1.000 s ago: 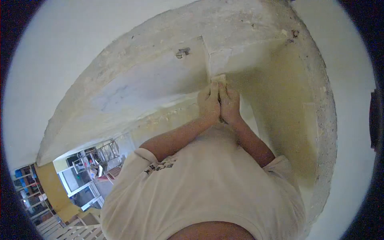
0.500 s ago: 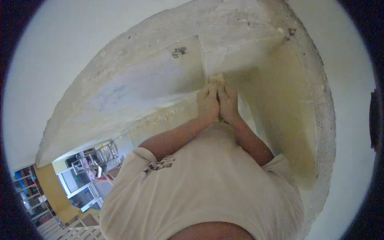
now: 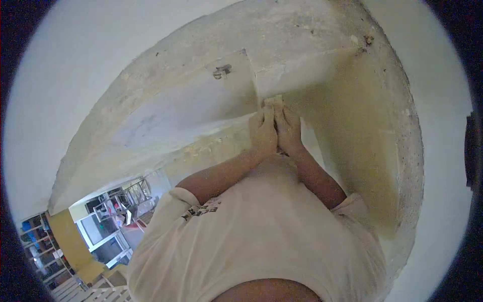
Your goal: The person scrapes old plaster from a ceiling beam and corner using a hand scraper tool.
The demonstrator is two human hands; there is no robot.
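My left hand (image 3: 263, 132) and my right hand (image 3: 289, 130) are held side by side in front of my chest, fingers pointing up the wall. Both are closed round a small pale, yellowish block-like piece (image 3: 274, 100); only its end shows beyond the fingertips, and the rest is hidden by the hands. The piece overlaps the bottom of a corner line in the patchy plastered wall (image 3: 297, 75). Left of the hands is a smooth whitish panel of plaster (image 3: 176, 110), with a dark rough spot (image 3: 222, 71) near its upper edge.
A yellowish plastered surface (image 3: 357, 136) rises on the right, bordered by rough grey edging (image 3: 410, 151). At the lower left, far off, are white-framed windows or doors (image 3: 103, 239), a yellow-brown panel (image 3: 75, 241), shelves with mixed items (image 3: 40, 246) and pale slats (image 3: 105, 294).
The view has shifted slightly, so the background at the lower left sits a little further right and lower. Both hands keep the same grip, near the same spot at the corner.
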